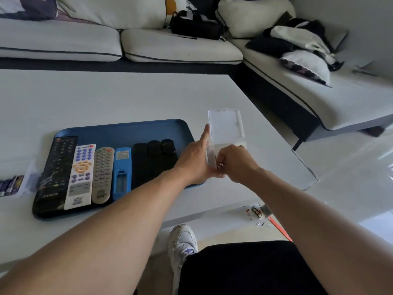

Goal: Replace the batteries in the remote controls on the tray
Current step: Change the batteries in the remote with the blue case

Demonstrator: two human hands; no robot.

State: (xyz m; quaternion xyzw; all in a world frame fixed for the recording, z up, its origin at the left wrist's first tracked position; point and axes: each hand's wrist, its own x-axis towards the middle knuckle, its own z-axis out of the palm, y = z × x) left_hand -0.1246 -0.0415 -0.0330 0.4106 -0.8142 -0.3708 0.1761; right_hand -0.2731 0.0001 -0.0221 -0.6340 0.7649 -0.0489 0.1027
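Observation:
A blue tray (119, 129) on the white table holds several remotes side by side: a long black one (55, 175), a white one (80, 176), a grey one (102, 174), a blue one (121, 173) lying back up, and black ones (154, 160). Just right of the tray stands a clear plastic box (225, 126) with its lid raised. My left hand (196, 159) steadies the box's left side, forefinger pointing up along it. My right hand (236, 162) reaches into the box, its fingers pinched on a small battery (220, 165) that is mostly hidden.
A pack of batteries (10, 185) lies at the table's left edge. The table's right corner (306, 177) is close to the box. Small bits and a red stick (278, 227) lie on the floor by my white shoe (182, 241). A sofa (170, 47) runs behind.

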